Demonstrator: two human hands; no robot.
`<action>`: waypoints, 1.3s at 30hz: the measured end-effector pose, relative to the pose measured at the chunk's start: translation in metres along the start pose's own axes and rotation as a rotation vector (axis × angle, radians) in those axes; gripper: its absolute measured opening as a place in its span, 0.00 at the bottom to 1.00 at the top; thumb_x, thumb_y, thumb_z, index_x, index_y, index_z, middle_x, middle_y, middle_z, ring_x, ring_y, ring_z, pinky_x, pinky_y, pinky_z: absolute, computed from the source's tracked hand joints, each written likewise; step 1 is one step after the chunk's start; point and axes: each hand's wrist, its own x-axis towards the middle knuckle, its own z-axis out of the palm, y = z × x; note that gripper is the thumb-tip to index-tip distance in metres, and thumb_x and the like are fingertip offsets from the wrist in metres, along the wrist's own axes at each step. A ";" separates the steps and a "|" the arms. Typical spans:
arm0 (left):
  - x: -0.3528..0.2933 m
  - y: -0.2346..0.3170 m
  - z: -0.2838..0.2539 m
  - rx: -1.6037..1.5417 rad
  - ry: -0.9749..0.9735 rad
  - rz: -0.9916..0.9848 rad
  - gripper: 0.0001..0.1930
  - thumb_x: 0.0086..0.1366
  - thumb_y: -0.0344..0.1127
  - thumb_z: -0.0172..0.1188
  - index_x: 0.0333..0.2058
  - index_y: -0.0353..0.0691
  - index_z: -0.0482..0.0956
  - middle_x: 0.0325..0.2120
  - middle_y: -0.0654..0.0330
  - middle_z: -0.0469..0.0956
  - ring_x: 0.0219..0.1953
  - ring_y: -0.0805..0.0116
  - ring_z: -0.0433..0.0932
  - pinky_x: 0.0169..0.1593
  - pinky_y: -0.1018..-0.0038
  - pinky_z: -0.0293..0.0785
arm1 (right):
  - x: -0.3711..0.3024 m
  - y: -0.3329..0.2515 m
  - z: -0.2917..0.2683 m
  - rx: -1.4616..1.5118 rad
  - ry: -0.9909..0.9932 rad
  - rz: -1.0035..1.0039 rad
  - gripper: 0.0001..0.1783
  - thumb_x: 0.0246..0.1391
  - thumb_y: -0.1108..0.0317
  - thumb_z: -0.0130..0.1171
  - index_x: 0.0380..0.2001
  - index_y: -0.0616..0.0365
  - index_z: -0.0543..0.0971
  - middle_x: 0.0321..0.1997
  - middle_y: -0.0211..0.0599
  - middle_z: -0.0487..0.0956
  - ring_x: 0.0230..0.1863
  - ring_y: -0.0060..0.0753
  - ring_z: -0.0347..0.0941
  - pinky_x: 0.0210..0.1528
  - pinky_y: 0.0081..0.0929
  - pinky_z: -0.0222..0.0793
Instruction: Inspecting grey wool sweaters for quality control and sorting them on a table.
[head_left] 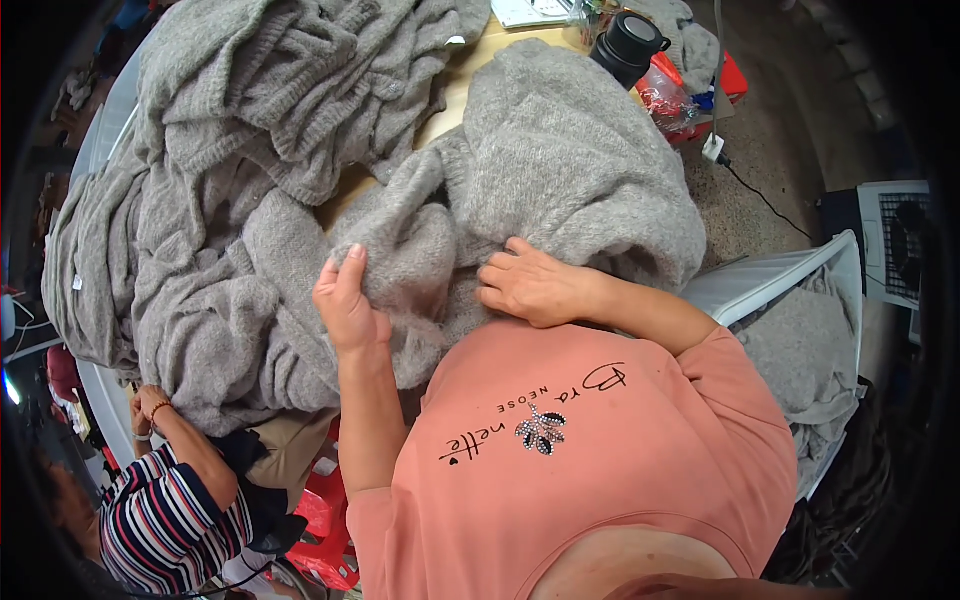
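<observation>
A fuzzy grey knit garment lies bunched on the table in front of me, its folds reaching almost to my chest. My left hand is closed at the left side of the cloth, thumb and fingertips together at a fold. Curled into the near edge of the same garment is my right hand, its fingertips partly sunk in the knit. What lies under the folds is hidden. To the left, more grey knit garments with ribbed edges are heaped close against the one I hold.
A dark bottle stands at the far right of the wooden tabletop, near a red plastic bag. To my right is a white bin of grey knits. A co-worker in a striped shirt sits at the left by the pile.
</observation>
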 end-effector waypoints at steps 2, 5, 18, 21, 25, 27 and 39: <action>0.003 0.002 -0.005 -0.038 0.088 0.042 0.06 0.57 0.25 0.53 0.34 0.29 0.72 0.30 0.56 0.77 0.32 0.69 0.76 0.39 0.75 0.73 | -0.003 0.004 0.012 -0.065 -0.039 0.067 0.13 0.44 0.69 0.48 0.36 0.59 0.72 0.34 0.33 0.67 0.39 0.30 0.63 0.42 0.31 0.52; 0.004 0.007 -0.011 -0.029 0.163 0.104 0.06 0.57 0.24 0.53 0.33 0.30 0.72 0.30 0.55 0.76 0.32 0.69 0.76 0.39 0.74 0.73 | -0.002 0.008 0.028 -0.171 0.095 0.068 0.14 0.45 0.69 0.48 0.37 0.59 0.72 0.31 0.32 0.67 0.36 0.29 0.63 0.40 0.31 0.54; -0.026 0.006 0.010 0.297 -0.247 0.219 0.03 0.51 0.20 0.57 0.27 0.30 0.76 0.28 0.63 0.72 0.30 0.78 0.68 0.34 0.82 0.65 | 0.003 -0.015 -0.042 0.117 0.661 -0.328 0.13 0.40 0.71 0.53 0.33 0.60 0.74 0.26 0.32 0.72 0.22 0.25 0.70 0.19 0.22 0.66; -0.033 -0.004 0.021 0.361 -0.467 0.217 0.04 0.51 0.20 0.57 0.28 0.30 0.77 0.30 0.61 0.73 0.30 0.78 0.67 0.34 0.84 0.63 | 0.011 -0.017 -0.052 0.066 0.774 -0.342 0.13 0.39 0.74 0.55 0.34 0.60 0.76 0.28 0.32 0.74 0.17 0.22 0.66 0.16 0.21 0.59; -0.037 -0.004 0.022 0.284 -0.482 0.136 0.04 0.53 0.20 0.56 0.29 0.28 0.77 0.31 0.60 0.73 0.29 0.79 0.67 0.34 0.84 0.62 | 0.021 -0.016 -0.046 -0.004 0.919 -0.261 0.11 0.37 0.72 0.53 0.30 0.60 0.74 0.23 0.29 0.71 0.16 0.22 0.65 0.14 0.21 0.58; -0.038 -0.004 0.021 0.220 -0.477 0.111 0.05 0.53 0.20 0.56 0.30 0.28 0.77 0.30 0.60 0.74 0.29 0.79 0.68 0.34 0.84 0.63 | 0.024 -0.014 -0.040 -0.025 0.929 -0.254 0.10 0.37 0.72 0.53 0.29 0.60 0.73 0.23 0.29 0.70 0.16 0.22 0.64 0.14 0.21 0.58; -0.049 -0.006 0.014 0.489 -0.341 0.279 0.05 0.52 0.20 0.59 0.30 0.31 0.77 0.25 0.63 0.75 0.23 0.82 0.67 0.25 0.85 0.62 | 0.029 -0.010 -0.032 0.134 0.859 -0.207 0.08 0.37 0.76 0.55 0.27 0.62 0.75 0.32 0.38 0.73 0.20 0.31 0.70 0.18 0.23 0.63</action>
